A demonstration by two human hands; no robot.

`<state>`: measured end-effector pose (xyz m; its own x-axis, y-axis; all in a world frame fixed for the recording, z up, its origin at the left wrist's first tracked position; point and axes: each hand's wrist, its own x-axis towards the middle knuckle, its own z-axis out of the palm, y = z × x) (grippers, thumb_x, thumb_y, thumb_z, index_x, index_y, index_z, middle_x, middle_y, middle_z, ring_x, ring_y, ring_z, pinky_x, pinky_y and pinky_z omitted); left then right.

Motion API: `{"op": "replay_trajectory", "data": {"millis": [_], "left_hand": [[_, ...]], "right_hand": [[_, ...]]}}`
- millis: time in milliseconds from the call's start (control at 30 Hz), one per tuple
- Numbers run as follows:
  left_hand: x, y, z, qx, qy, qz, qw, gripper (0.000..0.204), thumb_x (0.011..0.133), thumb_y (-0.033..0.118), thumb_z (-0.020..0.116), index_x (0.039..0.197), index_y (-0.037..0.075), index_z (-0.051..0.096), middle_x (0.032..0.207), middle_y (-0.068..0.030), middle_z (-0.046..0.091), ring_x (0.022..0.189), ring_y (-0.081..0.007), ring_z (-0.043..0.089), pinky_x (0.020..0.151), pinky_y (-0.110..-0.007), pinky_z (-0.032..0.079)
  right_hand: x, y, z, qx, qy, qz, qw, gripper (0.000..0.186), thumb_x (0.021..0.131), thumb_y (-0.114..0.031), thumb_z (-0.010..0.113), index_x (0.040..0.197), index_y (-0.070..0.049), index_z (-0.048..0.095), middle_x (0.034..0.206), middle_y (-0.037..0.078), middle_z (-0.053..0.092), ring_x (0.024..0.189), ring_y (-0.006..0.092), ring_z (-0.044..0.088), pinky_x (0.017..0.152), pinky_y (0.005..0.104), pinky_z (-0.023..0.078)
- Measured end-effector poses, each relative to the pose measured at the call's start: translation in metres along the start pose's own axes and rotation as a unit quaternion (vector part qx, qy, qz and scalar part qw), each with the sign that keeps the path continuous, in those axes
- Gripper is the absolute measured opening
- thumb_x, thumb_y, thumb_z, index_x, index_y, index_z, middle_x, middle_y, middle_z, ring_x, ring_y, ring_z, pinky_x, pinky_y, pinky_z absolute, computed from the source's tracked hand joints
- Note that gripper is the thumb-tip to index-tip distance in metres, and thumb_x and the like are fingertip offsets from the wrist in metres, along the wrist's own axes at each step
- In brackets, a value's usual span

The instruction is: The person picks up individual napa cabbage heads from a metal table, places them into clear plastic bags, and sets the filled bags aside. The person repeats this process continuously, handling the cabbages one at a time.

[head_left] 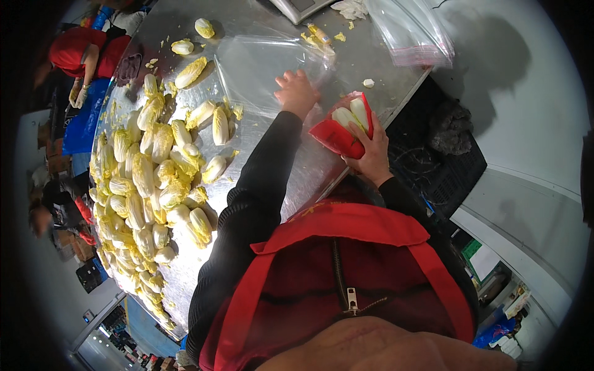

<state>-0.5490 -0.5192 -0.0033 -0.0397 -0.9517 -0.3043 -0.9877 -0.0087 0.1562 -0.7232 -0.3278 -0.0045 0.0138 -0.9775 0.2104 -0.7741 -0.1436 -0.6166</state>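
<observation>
steel table (346, 68) edge beside right hand (371, 148)

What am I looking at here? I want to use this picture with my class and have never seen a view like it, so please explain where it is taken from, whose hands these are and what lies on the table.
The picture comes from a wide fisheye camera worn on a person's head, looking down, which is why straight edges bend near the rim. There is no machine: the two bare hands belong to the wearer, who has black sleeves and a red apron. The left hand reaches out and rests on a clear plastic bag lying flat on the metal table. The right hand holds a red tray with two small pale cabbages in it, at the table's edge. A big heap of the same yellow-white cabbages covers the left part of the table. More clear bags lie at the far end. Other people work at the far left.
</observation>
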Motion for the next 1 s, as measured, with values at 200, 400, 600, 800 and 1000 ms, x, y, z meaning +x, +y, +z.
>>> {"op": "replay_trajectory", "data": {"millis": [200,400,600,800,1000], "left_hand": [[0.009,-0.004,0.001,0.049,0.043,0.054,0.996,0.044,0.085,0.025,0.067,0.120,0.002,0.053,0.123,-0.0192,0.052,0.109,-0.0419,0.058,0.081,-0.051,0.056],[0.049,-0.047,0.008,-0.067,0.127,0.058,0.988,0.030,0.087,0.023,0.063,0.107,0.000,0.062,0.098,-0.0205,0.068,0.088,-0.0375,0.069,0.074,-0.046,0.055],[0.035,-0.107,-0.073,-0.562,0.225,0.058,0.794,0.014,0.087,0.014,0.062,0.091,0.000,0.063,0.082,-0.0070,0.069,0.072,-0.0181,0.066,0.062,-0.029,0.050],[0.001,-0.137,-0.139,-0.850,0.180,0.120,0.480,0.011,0.095,0.017,0.054,0.093,0.008,0.059,0.081,-0.0008,0.059,0.070,-0.0161,0.057,0.065,-0.032,0.049],[0.004,-0.156,-0.009,-0.951,0.026,0.080,0.299,0.021,0.097,0.025,0.049,0.096,0.008,0.060,0.090,-0.0065,0.064,0.087,-0.0212,0.061,0.076,-0.036,0.050]], "right_hand": [[0.001,0.003,0.003,0.001,0.016,-0.007,1.000,0.078,0.059,-0.030,0.086,0.132,-0.029,0.059,0.154,0.022,0.026,0.135,0.0409,0.036,0.106,0.0507,0.035],[0.005,0.008,-0.005,0.073,0.011,0.000,0.997,0.081,0.059,-0.027,0.085,0.135,-0.023,0.058,0.153,0.021,0.029,0.137,0.0403,0.036,0.111,0.0473,0.034],[0.004,0.012,-0.008,0.081,0.003,0.011,0.997,0.081,0.059,-0.026,0.084,0.135,-0.020,0.058,0.153,0.021,0.030,0.137,0.0398,0.037,0.112,0.0454,0.034],[0.004,0.013,-0.007,0.107,0.014,0.028,0.994,0.082,0.057,-0.027,0.085,0.135,-0.020,0.059,0.151,0.022,0.032,0.136,0.0399,0.038,0.110,0.0464,0.036],[0.001,0.007,-0.010,0.134,-0.001,0.019,0.991,0.083,0.058,-0.024,0.087,0.135,-0.016,0.058,0.151,0.023,0.032,0.136,0.0402,0.038,0.111,0.0464,0.035]]}}
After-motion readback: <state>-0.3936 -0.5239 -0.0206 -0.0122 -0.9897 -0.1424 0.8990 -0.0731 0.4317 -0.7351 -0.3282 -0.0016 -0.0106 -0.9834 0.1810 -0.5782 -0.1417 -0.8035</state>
